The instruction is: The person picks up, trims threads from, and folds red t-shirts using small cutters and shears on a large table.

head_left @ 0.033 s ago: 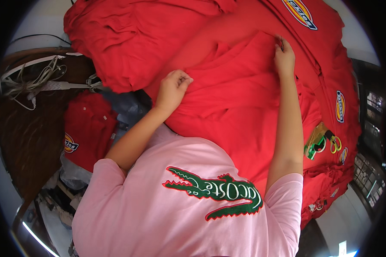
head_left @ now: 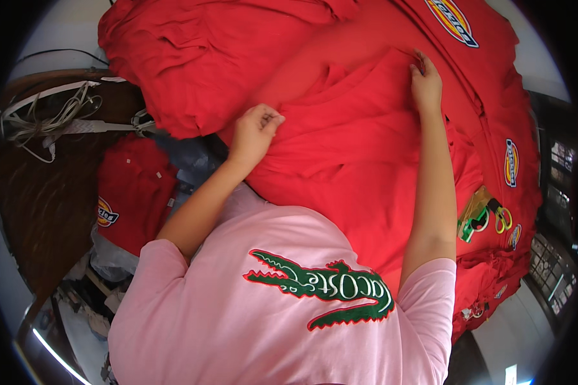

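Observation:
A red fabric garment (head_left: 353, 128) lies spread in front of me in loose folds. At its left edge is my left hand (head_left: 255, 131), thumb and fingers pinched together on the cloth. My right hand (head_left: 426, 86) is closed at the far right corner of the same garment, its fingertips lifting the edge. Something small and dark shows between those fingers, too small to name. Both forearms reach forward over a pink shirt with a green crocodile patch.
Red garments with oval patches (head_left: 453, 22) lie along the right, beside yellow-handled scissors (head_left: 502, 218) and a green-and-gold packet (head_left: 474, 215). A red pile (head_left: 186, 64) fills the far left. Coiled cables (head_left: 61, 119) and a folded red garment (head_left: 135, 192) are at left.
My left hand has shifted slightly to the left. The right hand stays almost where it was, its fingertips a little differently bent.

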Available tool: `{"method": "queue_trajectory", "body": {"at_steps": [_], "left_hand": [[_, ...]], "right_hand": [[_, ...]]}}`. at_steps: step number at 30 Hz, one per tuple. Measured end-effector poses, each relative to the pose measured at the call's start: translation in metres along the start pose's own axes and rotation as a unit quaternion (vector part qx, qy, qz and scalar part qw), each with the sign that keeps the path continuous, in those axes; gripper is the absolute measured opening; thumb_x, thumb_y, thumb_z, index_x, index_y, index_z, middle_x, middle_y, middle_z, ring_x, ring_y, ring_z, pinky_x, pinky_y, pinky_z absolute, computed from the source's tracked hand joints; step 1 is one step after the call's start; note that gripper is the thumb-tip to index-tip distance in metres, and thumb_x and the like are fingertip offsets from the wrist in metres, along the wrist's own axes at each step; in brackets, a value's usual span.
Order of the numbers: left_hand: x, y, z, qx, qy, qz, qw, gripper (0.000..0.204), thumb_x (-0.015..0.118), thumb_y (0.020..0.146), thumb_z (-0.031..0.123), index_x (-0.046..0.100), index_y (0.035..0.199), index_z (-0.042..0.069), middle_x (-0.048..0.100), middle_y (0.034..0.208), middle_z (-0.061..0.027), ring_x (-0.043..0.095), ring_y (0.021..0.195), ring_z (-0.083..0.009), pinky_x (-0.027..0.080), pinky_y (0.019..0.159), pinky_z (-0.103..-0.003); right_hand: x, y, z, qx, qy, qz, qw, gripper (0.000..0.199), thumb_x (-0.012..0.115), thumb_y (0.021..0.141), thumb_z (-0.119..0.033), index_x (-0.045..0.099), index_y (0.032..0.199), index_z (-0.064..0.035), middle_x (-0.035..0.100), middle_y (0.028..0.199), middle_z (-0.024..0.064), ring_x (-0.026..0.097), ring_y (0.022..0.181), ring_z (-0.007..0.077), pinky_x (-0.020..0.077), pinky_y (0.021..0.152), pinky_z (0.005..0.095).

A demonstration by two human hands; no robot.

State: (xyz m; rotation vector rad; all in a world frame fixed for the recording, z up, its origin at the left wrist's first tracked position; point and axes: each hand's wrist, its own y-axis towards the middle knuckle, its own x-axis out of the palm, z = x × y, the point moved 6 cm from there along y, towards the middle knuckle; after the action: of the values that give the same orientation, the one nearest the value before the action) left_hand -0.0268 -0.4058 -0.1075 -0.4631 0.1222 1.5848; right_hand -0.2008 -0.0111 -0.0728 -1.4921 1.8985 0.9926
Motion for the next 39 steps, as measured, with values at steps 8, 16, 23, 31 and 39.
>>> {"method": "queue_trajectory", "body": {"at_steps": [8, 16, 23, 31, 39], "left_hand": [[-0.096, -0.040, -0.017, -0.076, 0.366, -0.165, 0.913, 0.024, 0.073, 0.090, 0.019, 0.067, 0.094, -0.004, 0.071, 0.088, -0.0228, 0.072, 0.088, -0.0390, 0.054, 0.077, -0.046], [-0.002, 0.007, 0.025, 0.094, 0.111, 0.000, 0.989, 0.034, 0.079, 0.087, 0.015, 0.070, 0.117, 0.001, 0.068, 0.099, -0.0120, 0.067, 0.092, -0.0255, 0.053, 0.082, -0.036], [-0.011, -0.041, 0.065, 0.352, 0.199, -0.076, 0.912, 0.030, 0.073, 0.077, 0.000, 0.072, 0.105, 0.010, 0.064, 0.094, -0.0052, 0.064, 0.090, -0.0268, 0.048, 0.089, -0.040], [0.011, -0.084, 0.034, 0.375, 0.208, -0.201, 0.881, 0.034, 0.068, 0.079, -0.002, 0.073, 0.110, 0.007, 0.065, 0.100, -0.0058, 0.064, 0.094, -0.0271, 0.050, 0.089, -0.040], [0.024, -0.075, 0.059, 0.401, 0.199, -0.237, 0.862, 0.050, 0.071, 0.088, 0.014, 0.063, 0.136, 0.004, 0.059, 0.141, -0.0125, 0.054, 0.134, -0.0317, 0.045, 0.108, -0.045]], "right_hand": [[0.007, 0.013, -0.017, -0.029, -0.074, -0.042, 0.996, 0.028, 0.072, 0.090, -0.007, 0.074, 0.118, -0.0052, 0.072, 0.116, 0.0098, 0.071, 0.107, 0.0225, 0.0543, 0.094, 0.0337], [-0.035, -0.022, -0.018, 0.009, 0.161, 0.027, 0.987, 0.020, 0.066, 0.093, 0.003, 0.072, 0.112, -0.0015, 0.073, 0.109, 0.0073, 0.068, 0.102, 0.0132, 0.0528, 0.091, 0.0275], [-0.136, -0.112, 0.020, 0.001, 0.110, 0.087, 0.990, 0.023, 0.059, 0.090, 0.012, 0.072, 0.104, -0.0004, 0.063, 0.129, 0.0104, 0.066, 0.110, 0.0195, 0.0535, 0.094, 0.0310], [-0.139, -0.192, 0.026, 0.038, -0.082, 0.070, 0.993, 0.031, 0.057, 0.089, 0.010, 0.075, 0.105, -0.0091, 0.061, 0.137, 0.0162, 0.065, 0.117, 0.0328, 0.0529, 0.096, 0.0374], [-0.100, -0.182, -0.047, -0.095, -0.089, 0.065, 0.989, 0.055, 0.051, 0.087, 0.018, 0.064, 0.134, -0.0049, 0.064, 0.140, 0.0144, 0.061, 0.132, 0.0301, 0.0460, 0.115, 0.0416]]}}
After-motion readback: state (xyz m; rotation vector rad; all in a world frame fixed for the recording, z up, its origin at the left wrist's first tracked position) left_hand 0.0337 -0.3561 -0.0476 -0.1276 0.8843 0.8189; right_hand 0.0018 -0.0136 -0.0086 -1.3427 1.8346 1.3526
